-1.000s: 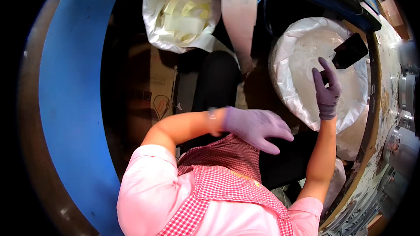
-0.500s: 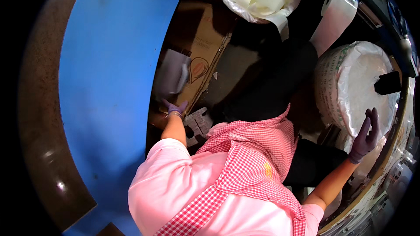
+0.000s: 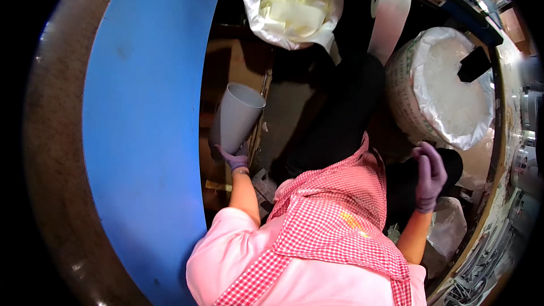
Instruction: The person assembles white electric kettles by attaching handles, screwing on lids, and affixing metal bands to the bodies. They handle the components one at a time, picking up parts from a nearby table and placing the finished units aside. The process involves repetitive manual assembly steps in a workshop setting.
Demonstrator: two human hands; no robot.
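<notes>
- As the scene was viewed from above, a person in a pink shirt and red-checked apron (image 3: 340, 221) was shown filling the lower centre of the frame.
- The left hand (image 3: 233, 161), in a purple glove, was closed around the narrow base of a white cone-shaped container (image 3: 237, 118), left of centre.
- The container was held tilted, its open mouth turned toward the upper right, just beside a broad blue curved surface (image 3: 141, 124) that filled the left of the frame.
- A brown cardboard box (image 3: 238, 62) was seen behind and beneath the container.
- The right hand (image 3: 429, 175), also gloved in purple, was held free at centre right with fingers loosely curled; nothing was pinched in it.
- A large sack lined with clear plastic and filled with white powder (image 3: 453, 93) was placed at upper right, with a dark scoop (image 3: 473, 63) resting in it.
- A clear bag of pale yellow sheets (image 3: 292, 5) was seen at top centre, and a hanging white roll (image 3: 388, 8) to its right.
- For a steady lift, it was judged that the base should be gripped firmly and the mouth kept clear of the box edge.
</notes>
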